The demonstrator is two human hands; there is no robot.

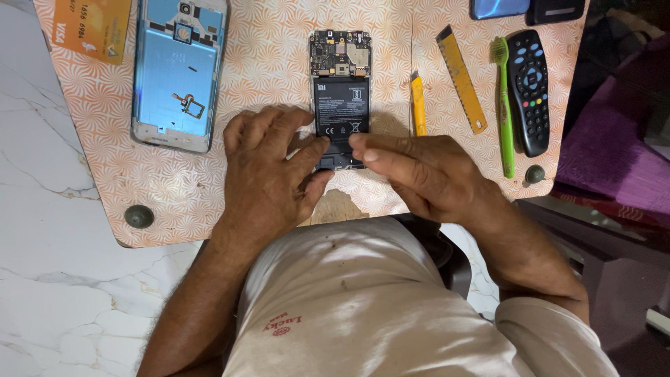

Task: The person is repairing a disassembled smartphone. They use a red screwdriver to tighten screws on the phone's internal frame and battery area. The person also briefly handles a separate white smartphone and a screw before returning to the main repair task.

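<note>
While flat, black battery (340, 106), patterned mat (272, 63)

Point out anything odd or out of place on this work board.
A green toothbrush lies among the tools beside a remote control, odd beside the opened phone. The phone's back cover lies apart, inside up.

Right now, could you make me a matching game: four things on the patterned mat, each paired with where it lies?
Things:
1. opened phone
2. blue back cover
3. green toothbrush
4. remote control

Places:
A. far left, beside an orange card
B. at the mat's right edge
C. centre, lower end under both hands' fingertips
D. between a yellow ruler and the remote

Pairs: 1-C, 2-A, 3-D, 4-B
</note>
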